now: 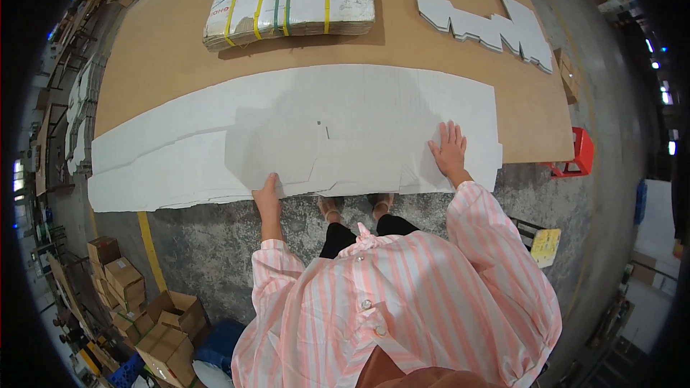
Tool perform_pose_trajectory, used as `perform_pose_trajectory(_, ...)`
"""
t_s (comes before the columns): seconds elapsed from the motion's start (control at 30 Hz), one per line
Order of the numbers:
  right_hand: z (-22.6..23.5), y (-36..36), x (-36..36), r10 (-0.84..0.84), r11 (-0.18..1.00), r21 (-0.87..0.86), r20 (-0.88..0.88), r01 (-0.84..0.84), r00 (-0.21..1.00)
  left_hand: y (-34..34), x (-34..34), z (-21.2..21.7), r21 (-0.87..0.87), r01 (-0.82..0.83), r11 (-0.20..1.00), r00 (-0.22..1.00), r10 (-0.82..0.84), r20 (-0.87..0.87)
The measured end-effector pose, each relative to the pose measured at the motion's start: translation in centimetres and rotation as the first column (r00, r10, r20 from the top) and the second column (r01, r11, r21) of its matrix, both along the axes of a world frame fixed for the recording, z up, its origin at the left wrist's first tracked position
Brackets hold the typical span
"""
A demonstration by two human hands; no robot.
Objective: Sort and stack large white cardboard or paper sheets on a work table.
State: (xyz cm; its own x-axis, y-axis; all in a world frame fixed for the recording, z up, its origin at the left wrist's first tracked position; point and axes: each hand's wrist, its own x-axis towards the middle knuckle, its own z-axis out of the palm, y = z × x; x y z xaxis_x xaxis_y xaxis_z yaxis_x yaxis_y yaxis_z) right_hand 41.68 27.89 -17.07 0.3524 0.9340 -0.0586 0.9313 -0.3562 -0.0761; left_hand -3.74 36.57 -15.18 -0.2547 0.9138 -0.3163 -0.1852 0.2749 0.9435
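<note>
One flat white carton blank (338,136) lies on the spread sheets at the brown table's (165,36) near edge, unfolded. The left hand (267,195) pinches its edge; the right hand (449,151) presses flat, open.

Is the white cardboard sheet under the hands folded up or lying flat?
Flat. The white cardboard sheet lies spread on the brown table, the right hand pressing it open-palmed, the left hand at its near edge.
</note>
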Motion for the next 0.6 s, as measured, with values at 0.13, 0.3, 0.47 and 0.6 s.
perform_pose_trajectory(0.13, 0.1, 0.1, 0.0, 0.001, 1.0, -0.006, -0.001, -0.001, 1.0, -0.5, -0.6, -1.4, -0.117, 0.14, 0.983, 0.867, -0.179, -0.464)
perform_pose_trajectory(0.3, 0.1, 0.2, -0.1, 0.015, 1.0, 0.002, -0.001, -0.015, 1.0, 0.3, -0.9, -2.1, 0.015, -0.118, 0.993, 0.991, 0.119, -0.062)
perform_pose_trajectory(0.47, -1.3, 0.4, 0.8, 0.019, 0.999, -0.045, -0.018, -0.02, 1.0, -0.2, 0.2, -0.4, -0.099, -0.036, 0.994, 0.913, -0.007, -0.407)
perform_pose_trajectory(0.6, -0.9, 0.3, 0.3, 0.001, 0.999, -0.047, 0.004, -0.001, 1.0, -0.6, -2.7, -3.6, -0.023, -0.051, 0.998, 0.852, 0.031, -0.522)
